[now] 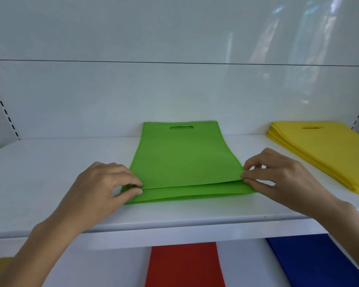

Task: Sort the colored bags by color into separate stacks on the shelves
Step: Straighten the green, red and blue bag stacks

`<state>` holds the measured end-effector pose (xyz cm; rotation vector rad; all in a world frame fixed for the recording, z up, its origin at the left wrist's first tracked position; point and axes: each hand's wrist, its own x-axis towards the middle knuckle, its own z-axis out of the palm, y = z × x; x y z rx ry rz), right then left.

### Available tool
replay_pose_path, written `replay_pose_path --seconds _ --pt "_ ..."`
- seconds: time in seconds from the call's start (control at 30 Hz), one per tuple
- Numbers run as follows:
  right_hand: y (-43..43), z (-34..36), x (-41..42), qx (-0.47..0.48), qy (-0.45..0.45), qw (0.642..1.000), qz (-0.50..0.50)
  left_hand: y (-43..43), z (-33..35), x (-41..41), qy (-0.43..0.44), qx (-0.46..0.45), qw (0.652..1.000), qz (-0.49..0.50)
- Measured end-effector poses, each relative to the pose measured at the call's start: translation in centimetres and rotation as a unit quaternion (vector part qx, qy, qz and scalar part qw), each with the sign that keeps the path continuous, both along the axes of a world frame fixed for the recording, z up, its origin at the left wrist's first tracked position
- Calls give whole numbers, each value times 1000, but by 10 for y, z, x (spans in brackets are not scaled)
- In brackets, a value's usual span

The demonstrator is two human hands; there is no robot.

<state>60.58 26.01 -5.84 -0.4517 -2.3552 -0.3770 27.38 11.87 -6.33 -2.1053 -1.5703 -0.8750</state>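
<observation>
Left hand (101, 183) covers green stack (184, 162) corner — red bag (184, 266) cropped.

bag stack (184, 158) on upper shelf (50, 183)

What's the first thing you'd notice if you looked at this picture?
The bright green bag in the middle of the shelf, its near corners pinched by the left hand and right hand. Then the yellow stack at the right, and a red bag and blue bag on the level below.
</observation>
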Motion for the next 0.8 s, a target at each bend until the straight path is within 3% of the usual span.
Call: replay_pose_path --seconds 0.1,0.23,0.43,0.57,0.8 --pt "1 1 0 23 -23 999 -2 0 -2 -2 9 8 1000 -7" --pt "0 7 -5 47 -50 998 1 5 0 -1 98 60 993 -22" --pt "-14 16 3 44 -28 998 21 -2 4 -1 147 142 978 -45" --pt "-20 3 7 47 -55 997 20 -5 -2 -1 135 99 985 -47" --pt "-18 -3 8 -32 -28 999 25 -4 -8 -5 84 40 995 -32"
